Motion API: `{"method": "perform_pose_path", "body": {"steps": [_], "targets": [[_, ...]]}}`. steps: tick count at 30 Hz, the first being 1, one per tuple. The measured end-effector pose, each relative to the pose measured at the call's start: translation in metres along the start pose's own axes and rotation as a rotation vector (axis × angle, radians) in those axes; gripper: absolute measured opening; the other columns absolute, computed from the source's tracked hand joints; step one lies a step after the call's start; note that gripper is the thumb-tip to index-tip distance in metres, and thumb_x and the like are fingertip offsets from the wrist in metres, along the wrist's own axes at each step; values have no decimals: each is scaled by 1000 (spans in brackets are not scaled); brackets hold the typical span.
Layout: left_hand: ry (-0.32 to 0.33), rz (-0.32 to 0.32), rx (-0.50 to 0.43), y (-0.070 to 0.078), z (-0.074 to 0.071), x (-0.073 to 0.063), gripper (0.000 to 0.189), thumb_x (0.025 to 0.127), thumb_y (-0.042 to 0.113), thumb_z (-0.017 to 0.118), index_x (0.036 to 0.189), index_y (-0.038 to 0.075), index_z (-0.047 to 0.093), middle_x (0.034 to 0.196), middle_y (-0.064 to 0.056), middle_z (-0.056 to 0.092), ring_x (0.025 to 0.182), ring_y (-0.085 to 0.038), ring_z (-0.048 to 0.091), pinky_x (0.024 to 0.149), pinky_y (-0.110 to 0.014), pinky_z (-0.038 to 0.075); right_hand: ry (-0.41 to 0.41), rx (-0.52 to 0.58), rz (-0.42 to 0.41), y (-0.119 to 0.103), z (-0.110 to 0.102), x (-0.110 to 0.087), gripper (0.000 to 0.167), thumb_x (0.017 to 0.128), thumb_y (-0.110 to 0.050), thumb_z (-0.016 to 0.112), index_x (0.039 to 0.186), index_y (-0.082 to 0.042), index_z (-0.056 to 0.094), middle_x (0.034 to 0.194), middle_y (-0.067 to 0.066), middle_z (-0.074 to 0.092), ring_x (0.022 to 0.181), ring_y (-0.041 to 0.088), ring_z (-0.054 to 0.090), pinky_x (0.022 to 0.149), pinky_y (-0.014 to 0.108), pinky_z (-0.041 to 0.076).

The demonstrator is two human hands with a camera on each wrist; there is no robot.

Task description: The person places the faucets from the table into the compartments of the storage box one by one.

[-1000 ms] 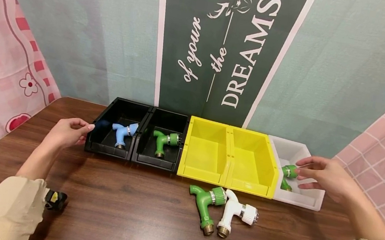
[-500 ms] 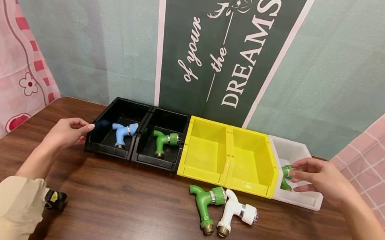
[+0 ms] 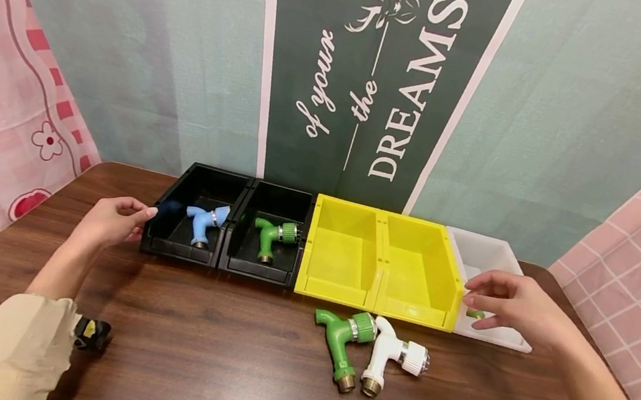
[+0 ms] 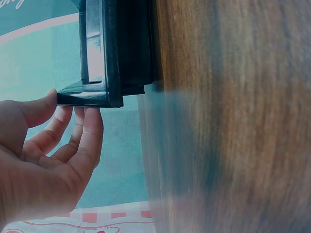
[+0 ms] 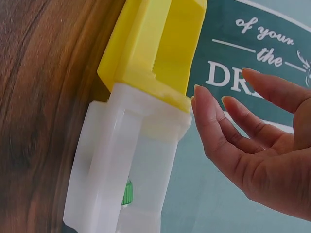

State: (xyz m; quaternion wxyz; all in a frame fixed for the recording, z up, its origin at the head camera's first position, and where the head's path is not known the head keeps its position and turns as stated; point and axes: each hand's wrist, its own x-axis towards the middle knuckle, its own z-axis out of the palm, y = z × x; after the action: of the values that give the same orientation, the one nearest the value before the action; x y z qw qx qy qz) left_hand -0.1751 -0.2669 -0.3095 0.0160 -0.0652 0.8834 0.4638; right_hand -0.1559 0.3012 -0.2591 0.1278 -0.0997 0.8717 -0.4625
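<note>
My left hand [image 3: 114, 220] pinches the outer side wall of the leftmost black bin [image 3: 174, 250], thumb at the rim and fingers against the outside, as the left wrist view shows. A blue tap [image 3: 201, 225] lies in that bin. Over the white bin [image 3: 487, 249] at the right end hovers my right hand [image 3: 516, 303], fingers loosely bent and holding nothing. Its fingertips are near the edge shared with the yellow bin [image 5: 146, 63]. Beneath it, a green tap [image 3: 476, 314] in the white bin is mostly hidden in the head view.
The second black bin [image 3: 256, 271] contains another green tap [image 3: 272, 234]. Two yellow bins [image 3: 339, 290] stand mid-row. In front of them, a green tap [image 3: 340, 344] and a white tap [image 3: 391, 355] lie on the wooden table [image 3: 184, 358]. A printed curtain hangs behind.
My right hand has moved left across the white bin toward the yellow bin's edge, covering more of the green tap there. My left hand has stayed at the black bin.
</note>
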Motion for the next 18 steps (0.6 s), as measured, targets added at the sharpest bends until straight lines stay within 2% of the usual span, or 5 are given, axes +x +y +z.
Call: {"method": "perform_pose_path", "body": {"steps": [7, 18], "targets": [[-2, -4, 9, 0, 0, 0, 47, 95, 32, 48, 109, -13, 49, 90, -14, 55, 73, -14, 55, 68, -28, 54, -75, 55, -42, 1, 8, 0, 35, 87, -3, 60, 108, 20, 43, 90, 12, 59, 78, 18, 60, 65, 39, 55], [3, -2, 3, 0, 0, -1, 47, 95, 33, 48, 109, -12, 49, 90, -14, 55, 73, -14, 56, 68, -28, 54, -87, 81, -24, 0, 28, -6, 37, 86, -8, 63, 107, 17, 46, 88, 16, 57, 78, 22, 62, 63, 40, 55]]}}
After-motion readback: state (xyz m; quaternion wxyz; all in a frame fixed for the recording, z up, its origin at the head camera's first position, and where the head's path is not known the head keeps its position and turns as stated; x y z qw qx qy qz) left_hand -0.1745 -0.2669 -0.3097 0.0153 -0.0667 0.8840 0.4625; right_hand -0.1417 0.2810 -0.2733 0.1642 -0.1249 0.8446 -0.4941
